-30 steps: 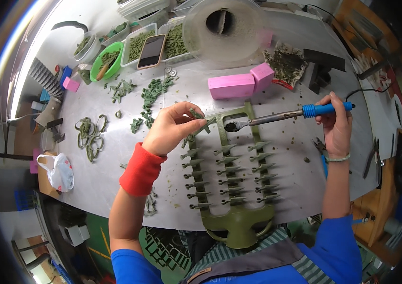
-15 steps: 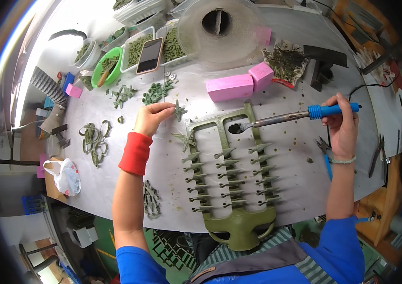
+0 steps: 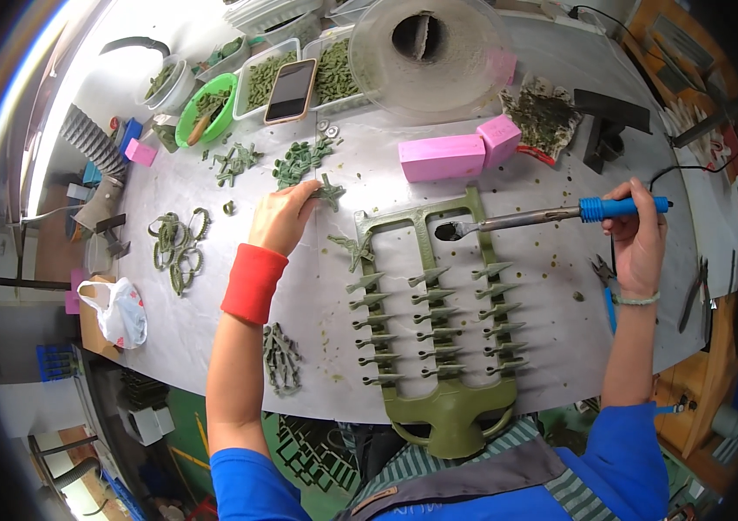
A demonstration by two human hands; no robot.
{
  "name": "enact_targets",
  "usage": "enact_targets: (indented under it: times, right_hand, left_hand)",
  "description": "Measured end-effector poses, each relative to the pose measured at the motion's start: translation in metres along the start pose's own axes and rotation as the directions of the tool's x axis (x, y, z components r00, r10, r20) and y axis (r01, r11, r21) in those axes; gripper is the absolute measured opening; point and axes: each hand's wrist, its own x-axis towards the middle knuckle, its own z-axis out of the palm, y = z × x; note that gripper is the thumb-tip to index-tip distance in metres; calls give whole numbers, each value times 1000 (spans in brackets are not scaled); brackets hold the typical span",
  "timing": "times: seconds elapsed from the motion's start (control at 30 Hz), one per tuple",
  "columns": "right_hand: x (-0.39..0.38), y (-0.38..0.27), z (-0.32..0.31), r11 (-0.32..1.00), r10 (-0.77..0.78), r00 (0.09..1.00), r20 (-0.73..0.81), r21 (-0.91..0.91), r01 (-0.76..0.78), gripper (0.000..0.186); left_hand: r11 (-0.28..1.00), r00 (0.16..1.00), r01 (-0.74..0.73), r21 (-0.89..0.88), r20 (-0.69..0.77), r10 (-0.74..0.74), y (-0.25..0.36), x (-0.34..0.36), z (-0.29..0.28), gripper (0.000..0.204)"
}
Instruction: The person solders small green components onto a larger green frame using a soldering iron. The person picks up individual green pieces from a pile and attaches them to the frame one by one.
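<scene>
My left hand (image 3: 280, 217), with a red wristband, pinches a small green wax piece (image 3: 329, 193) above the table, just left of the green wax tree (image 3: 449, 410). The tree lies with its cup toward me; several small pointed pieces line its three bars. In my right hand (image 3: 638, 245) is a soldering iron (image 3: 532, 217) with a blue handle. Its flat, dark-marked tip is over the far part of the tree, by the middle bar. Another branched green piece (image 3: 353, 252) lies against the tree's left bar.
Piles of green pieces (image 3: 304, 161) and green rings (image 3: 178, 247) lie to the left. Behind are a green bowl (image 3: 226, 84), a phone (image 3: 291, 89), tubs and a round translucent lid (image 3: 373, 69). Pink blocks (image 3: 441, 158) and pliers (image 3: 605, 278) sit toward the right.
The whole view has shifted slightly. My left hand has turned a little and the wax piece in it now sits more tilted. My right hand keeps the iron over the tree.
</scene>
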Motion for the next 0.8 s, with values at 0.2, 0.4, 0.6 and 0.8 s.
enact_targets:
  times: [0.2, 0.4, 0.6, 0.8]
  right_hand:
    - [1, 7, 5, 1000, 17, 1000, -11, -13, -17, 25]
    - [2, 8, -3, 1000, 11, 1000, 20, -18, -10, 26]
    - [-1, 14, 7, 999, 34, 997, 74, -15, -33, 28]
    - [-1, 24, 11, 998, 69, 990, 123, -8, -68, 29]
  left_hand:
    - [994, 983, 47, -102, -171, -64, 19, -2, -7, 16]
    - [949, 966, -252, -189, 12, 259, 90, 14, -8, 18]
    - [946, 943, -318, -58, 81, 322, 92, 7, 2, 26]
    - [945, 938, -312, -95, 124, 323, 90, 7, 13, 30]
